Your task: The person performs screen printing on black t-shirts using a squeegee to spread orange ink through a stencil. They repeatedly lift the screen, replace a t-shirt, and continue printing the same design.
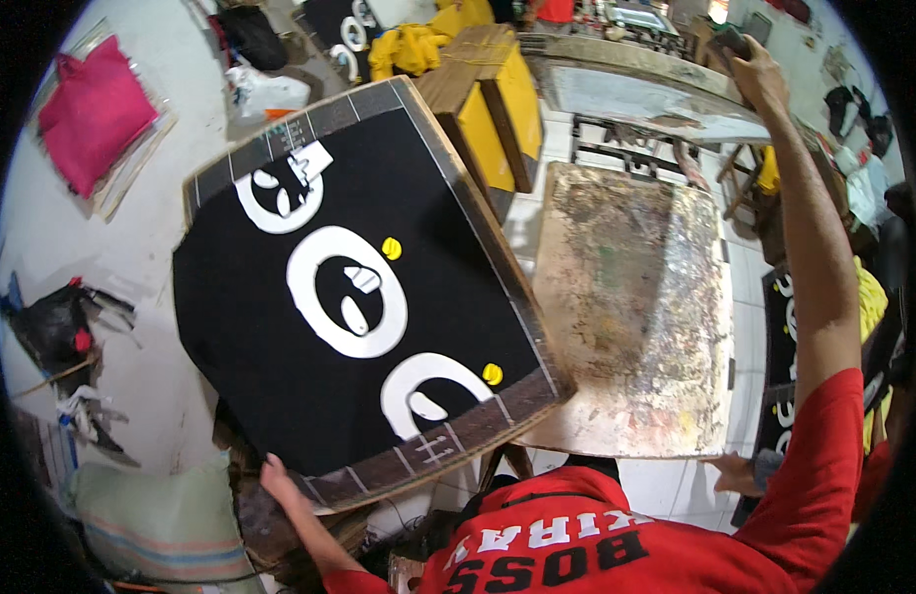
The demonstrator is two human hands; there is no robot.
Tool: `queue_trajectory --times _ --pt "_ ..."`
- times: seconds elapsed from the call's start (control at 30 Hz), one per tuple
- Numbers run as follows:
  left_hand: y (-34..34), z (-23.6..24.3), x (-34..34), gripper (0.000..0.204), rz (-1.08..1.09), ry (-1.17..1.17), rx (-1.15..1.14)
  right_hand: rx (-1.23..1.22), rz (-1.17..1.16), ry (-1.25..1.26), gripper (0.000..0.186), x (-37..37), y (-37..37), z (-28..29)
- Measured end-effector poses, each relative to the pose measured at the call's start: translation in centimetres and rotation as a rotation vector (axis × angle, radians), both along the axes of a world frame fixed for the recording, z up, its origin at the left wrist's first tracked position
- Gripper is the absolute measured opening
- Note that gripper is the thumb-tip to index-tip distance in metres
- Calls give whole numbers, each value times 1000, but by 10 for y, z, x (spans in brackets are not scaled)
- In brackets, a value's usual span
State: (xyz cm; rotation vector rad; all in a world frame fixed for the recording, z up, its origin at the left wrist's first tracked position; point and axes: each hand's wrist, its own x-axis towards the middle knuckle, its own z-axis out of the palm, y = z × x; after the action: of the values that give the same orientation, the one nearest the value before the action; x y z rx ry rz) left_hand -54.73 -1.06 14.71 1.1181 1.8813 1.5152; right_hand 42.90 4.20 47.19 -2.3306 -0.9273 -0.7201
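Observation:
At lower left, my left hand (278, 477) grips the edge of a board (557, 381). On that tilted board lies black fabric (230, 346) printed with white rings and small yellow shapes. My right hand (755, 71) is raised at upper right, closed on a dark handle (730, 45) at the end of a long pale screen frame (616, 89). Beneath the raised screen, right of the black fabric, sits a worn, paint-stained platen (626, 327) on a metal mount.
Yellow-sided boxes (488, 139) stand behind the board. A pink bag (97, 119) lies at upper left, a pale green sack (156, 520) at lower left. Another person's hand (735, 475) shows at lower right, near printed black fabric (780, 346). A person in red (554, 12) is at the back.

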Motion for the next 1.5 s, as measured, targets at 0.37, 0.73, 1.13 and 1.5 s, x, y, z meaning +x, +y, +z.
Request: queue_trajectory --times 0.37,0.73,1.13,1.5 --pt "-19 -165 248 32 -663 2 -353 109 -35 144 46 -56 -19 3" --pt "-20 -143 372 67 -990 454 -355 63 -50 122 46 -75 -15 18" --pt "-15 -143 386 64 -939 548 -472 54 -45 141 44 -81 -14 36" --pt "-5 -156 394 80 -897 614 -583 197 19 59 36 -87 -31 5"
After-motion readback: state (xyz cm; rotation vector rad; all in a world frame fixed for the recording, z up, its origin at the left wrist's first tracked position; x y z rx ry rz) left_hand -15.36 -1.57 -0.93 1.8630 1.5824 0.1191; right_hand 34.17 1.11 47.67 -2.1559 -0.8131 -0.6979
